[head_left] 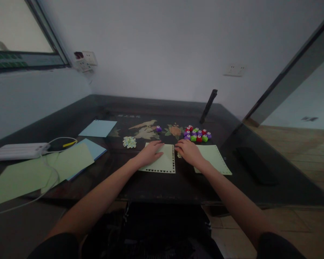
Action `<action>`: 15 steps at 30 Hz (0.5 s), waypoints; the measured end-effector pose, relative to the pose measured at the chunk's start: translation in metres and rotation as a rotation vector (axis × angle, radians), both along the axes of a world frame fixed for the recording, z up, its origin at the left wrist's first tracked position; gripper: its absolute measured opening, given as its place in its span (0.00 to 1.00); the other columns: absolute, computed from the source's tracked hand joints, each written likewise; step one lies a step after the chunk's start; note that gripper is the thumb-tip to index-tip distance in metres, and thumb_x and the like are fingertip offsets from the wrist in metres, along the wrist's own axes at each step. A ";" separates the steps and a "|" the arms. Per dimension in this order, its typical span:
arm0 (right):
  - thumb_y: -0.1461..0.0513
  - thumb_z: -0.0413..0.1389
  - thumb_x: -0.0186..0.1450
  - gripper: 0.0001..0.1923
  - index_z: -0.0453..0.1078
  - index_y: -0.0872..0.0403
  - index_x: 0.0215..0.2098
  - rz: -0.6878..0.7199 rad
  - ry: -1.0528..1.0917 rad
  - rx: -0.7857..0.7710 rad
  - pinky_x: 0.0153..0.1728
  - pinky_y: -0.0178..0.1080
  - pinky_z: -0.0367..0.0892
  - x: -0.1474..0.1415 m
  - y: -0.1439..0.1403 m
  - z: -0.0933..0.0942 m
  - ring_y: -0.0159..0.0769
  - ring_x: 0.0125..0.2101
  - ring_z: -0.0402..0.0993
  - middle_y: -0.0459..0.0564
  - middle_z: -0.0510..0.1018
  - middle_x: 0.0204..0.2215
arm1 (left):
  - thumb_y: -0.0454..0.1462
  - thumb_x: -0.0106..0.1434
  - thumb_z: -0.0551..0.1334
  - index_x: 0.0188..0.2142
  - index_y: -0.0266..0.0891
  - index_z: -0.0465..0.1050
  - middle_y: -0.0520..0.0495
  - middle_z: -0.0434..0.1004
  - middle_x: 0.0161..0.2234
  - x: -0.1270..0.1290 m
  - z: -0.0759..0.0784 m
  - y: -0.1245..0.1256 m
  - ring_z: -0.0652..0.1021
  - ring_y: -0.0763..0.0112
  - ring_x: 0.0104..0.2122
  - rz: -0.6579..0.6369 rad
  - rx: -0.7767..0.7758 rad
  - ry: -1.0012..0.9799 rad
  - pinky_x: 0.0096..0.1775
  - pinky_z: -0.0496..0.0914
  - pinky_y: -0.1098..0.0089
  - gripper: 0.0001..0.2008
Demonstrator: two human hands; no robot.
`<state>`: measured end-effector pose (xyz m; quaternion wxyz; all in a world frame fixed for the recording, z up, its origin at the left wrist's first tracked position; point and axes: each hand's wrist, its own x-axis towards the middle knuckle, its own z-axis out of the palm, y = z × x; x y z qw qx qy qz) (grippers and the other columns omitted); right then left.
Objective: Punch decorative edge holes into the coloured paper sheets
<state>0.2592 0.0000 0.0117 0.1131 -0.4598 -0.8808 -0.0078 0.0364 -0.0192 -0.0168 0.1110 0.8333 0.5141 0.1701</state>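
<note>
My left hand (150, 153) lies flat with fingers stretched on a pale green sheet (167, 158). Dark heart-shaped holes are punched along its right and bottom edges. My right hand (189, 151) rests palm down just past that sheet's right edge, its fingers pointing left and partly bent. Beside its fingertips lies a little heap of small paper cutouts (179, 155); what is under the fingers is hidden. A second pale green sheet (214, 158), with holes along its edges, lies partly under my right wrist. Left of my left hand is a larger pile of small paper cutouts (129, 142).
Several red, green and purple craft punches (197, 133) cluster behind my right hand; a single purple punch (158, 128) stands apart. Blue paper (98, 128), green paper (67, 162), a white power strip (18, 151) and its cable lie left. A black case (255, 165) lies right.
</note>
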 end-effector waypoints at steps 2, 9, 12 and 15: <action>0.61 0.50 0.67 0.13 0.74 0.56 0.43 0.021 0.048 -0.017 0.47 0.41 0.62 -0.006 0.005 0.004 0.42 0.45 0.69 0.54 0.76 0.44 | 0.39 0.63 0.56 0.56 0.39 0.63 0.41 0.63 0.58 -0.007 0.005 0.004 0.64 0.64 0.58 0.008 0.015 -0.030 0.58 0.58 0.63 0.21; 0.62 0.55 0.64 0.14 0.72 0.54 0.47 -0.025 0.149 -0.117 0.46 0.41 0.64 -0.050 0.060 0.008 0.41 0.45 0.71 0.53 0.77 0.44 | 0.39 0.57 0.63 0.48 0.38 0.69 0.41 0.70 0.48 -0.037 0.016 0.013 0.70 0.59 0.50 0.133 -0.012 0.008 0.53 0.62 0.59 0.19; 0.62 0.55 0.63 0.18 0.68 0.54 0.52 -0.060 0.157 -0.137 0.46 0.41 0.64 -0.073 0.087 0.009 0.41 0.45 0.72 0.55 0.74 0.48 | 0.41 0.54 0.65 0.49 0.38 0.68 0.39 0.69 0.48 -0.041 0.015 0.015 0.69 0.56 0.50 0.146 -0.050 0.045 0.53 0.62 0.59 0.23; 0.62 0.56 0.63 0.24 0.63 0.58 0.57 -0.038 0.133 -0.106 0.50 0.42 0.62 -0.090 0.104 0.006 0.45 0.51 0.68 0.61 0.70 0.53 | 0.43 0.50 0.67 0.47 0.38 0.70 0.40 0.71 0.46 -0.045 0.013 0.018 0.70 0.56 0.49 0.121 -0.064 0.027 0.52 0.62 0.60 0.25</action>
